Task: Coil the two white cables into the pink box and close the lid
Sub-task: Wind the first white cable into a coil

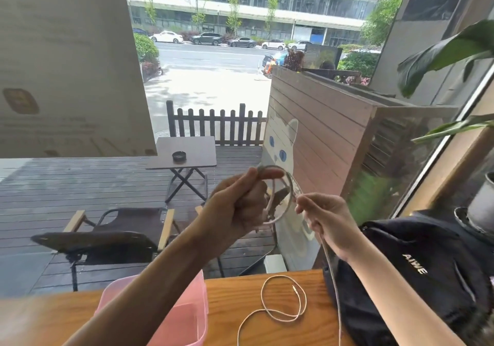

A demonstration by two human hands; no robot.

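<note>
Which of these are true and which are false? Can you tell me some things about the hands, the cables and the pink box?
1. The left hand holds a coiled loop of white cable. True.
2. The pink box is closed with its lid on. False: it stands open, with no lid on it.
3. A second white cable lies loose on the wooden table. True.
4. The right hand is empty. False: it pinches the cable that trails down.
5. A black bag sits at the right. True.
</note>
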